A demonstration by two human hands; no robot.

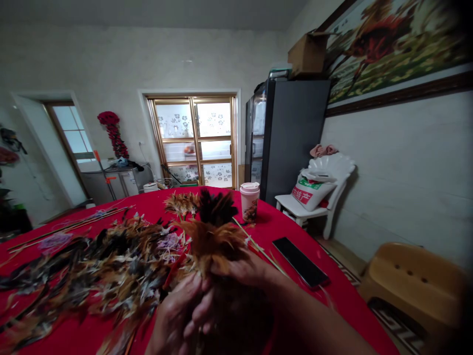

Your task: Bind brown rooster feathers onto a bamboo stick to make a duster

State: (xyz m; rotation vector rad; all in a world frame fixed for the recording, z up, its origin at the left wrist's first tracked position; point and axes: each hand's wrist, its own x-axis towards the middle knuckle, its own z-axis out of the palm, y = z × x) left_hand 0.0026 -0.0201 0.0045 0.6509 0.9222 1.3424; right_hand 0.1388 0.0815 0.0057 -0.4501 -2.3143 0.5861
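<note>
A bundle of brown and black feathers (216, 239) stands upright between my two hands, black tips at the top and orange-brown ones lower down. My left hand (181, 310) is closed round its lower end, fingers curled. My right hand (242, 268) grips the bundle from the right side, its fingertips partly hidden by feathers. To the left, a wide heap of loose brown, black and grey feathers (121, 266) covers the red tablecloth (244, 315). A smaller row of brown feathers (181, 203) lies behind the bundle.
A lidded cup (250, 203) and a black phone (300, 261) are on the table to the right. Thin sticks (74, 224) and purple string (55, 241) lie at the left. Beyond the table stand a white chair (314, 212) with a bag and a brown stool (414, 281).
</note>
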